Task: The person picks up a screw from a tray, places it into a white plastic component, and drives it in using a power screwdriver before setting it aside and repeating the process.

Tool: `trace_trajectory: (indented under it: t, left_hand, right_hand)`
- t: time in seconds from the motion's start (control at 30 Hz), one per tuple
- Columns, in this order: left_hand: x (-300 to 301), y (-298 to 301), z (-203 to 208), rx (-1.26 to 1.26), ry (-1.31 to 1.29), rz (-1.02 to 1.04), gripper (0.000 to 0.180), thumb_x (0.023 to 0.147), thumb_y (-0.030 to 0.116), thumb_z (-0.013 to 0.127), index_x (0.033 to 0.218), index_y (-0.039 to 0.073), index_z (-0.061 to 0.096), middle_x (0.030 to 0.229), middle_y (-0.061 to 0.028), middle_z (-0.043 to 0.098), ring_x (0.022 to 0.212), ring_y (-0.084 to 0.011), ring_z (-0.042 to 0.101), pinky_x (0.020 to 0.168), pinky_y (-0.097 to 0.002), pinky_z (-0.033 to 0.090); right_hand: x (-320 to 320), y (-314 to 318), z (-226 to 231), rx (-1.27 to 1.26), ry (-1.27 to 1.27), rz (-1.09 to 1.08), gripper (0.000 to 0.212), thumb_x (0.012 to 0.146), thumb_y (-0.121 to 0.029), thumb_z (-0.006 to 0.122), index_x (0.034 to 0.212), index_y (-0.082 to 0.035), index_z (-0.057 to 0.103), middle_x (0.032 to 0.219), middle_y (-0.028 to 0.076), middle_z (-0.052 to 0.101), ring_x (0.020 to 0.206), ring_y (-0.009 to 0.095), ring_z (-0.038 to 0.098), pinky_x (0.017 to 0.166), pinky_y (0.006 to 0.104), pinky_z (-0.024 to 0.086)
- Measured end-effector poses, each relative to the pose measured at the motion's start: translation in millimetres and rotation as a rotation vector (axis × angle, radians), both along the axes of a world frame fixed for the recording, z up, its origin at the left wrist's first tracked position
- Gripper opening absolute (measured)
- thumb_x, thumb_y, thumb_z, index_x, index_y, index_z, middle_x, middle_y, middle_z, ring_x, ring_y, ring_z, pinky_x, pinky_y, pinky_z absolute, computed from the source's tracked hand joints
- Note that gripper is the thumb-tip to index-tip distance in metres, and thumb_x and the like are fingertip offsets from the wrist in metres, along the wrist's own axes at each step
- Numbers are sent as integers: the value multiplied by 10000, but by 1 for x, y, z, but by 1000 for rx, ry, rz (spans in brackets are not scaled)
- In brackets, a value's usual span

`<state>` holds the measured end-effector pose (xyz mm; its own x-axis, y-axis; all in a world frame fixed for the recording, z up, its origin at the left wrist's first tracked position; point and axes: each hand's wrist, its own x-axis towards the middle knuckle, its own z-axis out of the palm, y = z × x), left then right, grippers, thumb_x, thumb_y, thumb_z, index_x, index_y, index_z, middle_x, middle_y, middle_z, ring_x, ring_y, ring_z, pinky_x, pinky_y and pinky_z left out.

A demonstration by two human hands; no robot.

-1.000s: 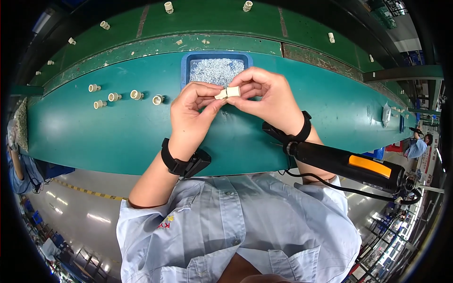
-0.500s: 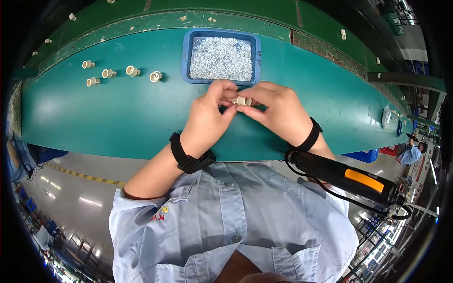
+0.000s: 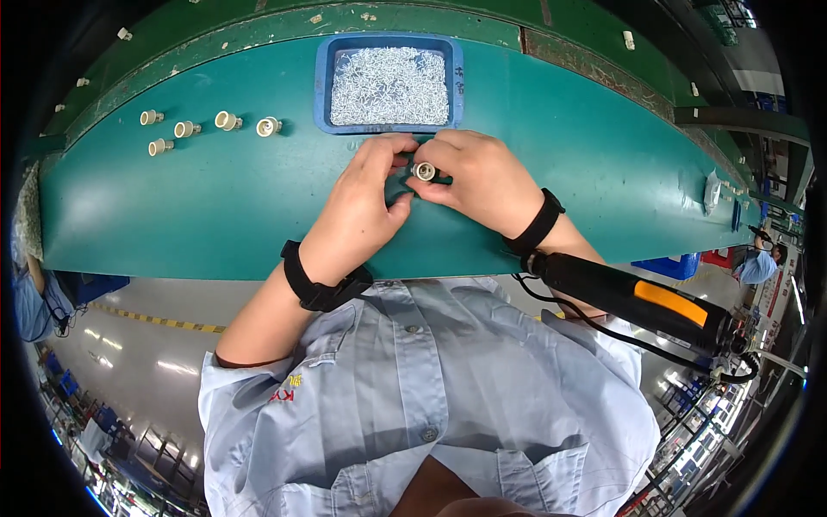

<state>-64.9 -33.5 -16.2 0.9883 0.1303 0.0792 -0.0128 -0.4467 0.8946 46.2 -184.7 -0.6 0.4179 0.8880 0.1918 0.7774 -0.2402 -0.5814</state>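
Note:
Between the thumb and fingers of my right hand (image 3: 474, 172) is a cream lamp socket (image 3: 424, 171), its round open end facing up toward me. A darker middle shows inside that opening. My left hand (image 3: 370, 185) is beside it on the left, thumb and fingers apart with a gap between them. Its curled fingertips come close to the socket; whether they touch it I cannot tell. Just beyond both hands lies a blue tray (image 3: 320, 86) full of small silvery metal pieces, like pins or screws (image 3: 389, 86).
Several similar cream sockets, one of them the nearest socket (image 3: 269, 127), lie at the left of the green tabletop (image 3: 215, 215). A raised green ledge (image 3: 586, 73) runs along the far side. A black device with an orange strip (image 3: 672, 303) lies along my right forearm.
The socket has turned from lying sideways to showing its open end. My left thumb and fingers have moved off it and spread apart. The view has shifted slightly.

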Motion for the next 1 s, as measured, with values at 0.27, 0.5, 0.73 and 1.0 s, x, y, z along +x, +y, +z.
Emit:
trace_trajectory:
  t: [0.27, 0.5, 0.73, 1.0]
  left_hand:
    - [-4, 9, 14, 6, -3, -26, 438, 743, -85, 599, 1159, 1, 490, 1108, -156, 559, 990, -296, 622, 830, -377, 517]
    - [0, 23, 44, 53, -2, 21, 365, 768, -68, 612, 1115, 9, 528, 1079, -147, 577, 930, -290, 637, 794, -365, 527]
    - [27, 47, 120, 407, -120, 48, 261, 798, -41, 634, 1053, -11, 585, 1100, -122, 609, 924, -228, 635, 805, -316, 514]
    - [185, 126, 96, 855, -91, 321, 209, 806, 127, 649, 978, 13, 617, 934, -189, 644, 868, -346, 632, 784, -402, 495]
  right_hand:
    - [4, 0, 0, -22, -12, 5, 248, 715, -202, 768, 856, -58, 624, 776, 72, 587, 691, 257, 595, 602, 358, 491]
    - [7, -2, 4, -17, -45, 10, 290, 714, -235, 776, 888, -50, 636, 783, 75, 592, 684, 249, 598, 601, 347, 500]
    - [42, -68, 21, 313, 574, -335, 349, 816, -337, 723, 996, -49, 644, 795, 37, 584, 661, 137, 570, 588, 277, 477]
    - [13, -121, 63, 1039, 634, 295, 690, 799, -435, 728, 1321, -95, 430, 920, 80, 568, 734, 187, 556, 725, 399, 460]
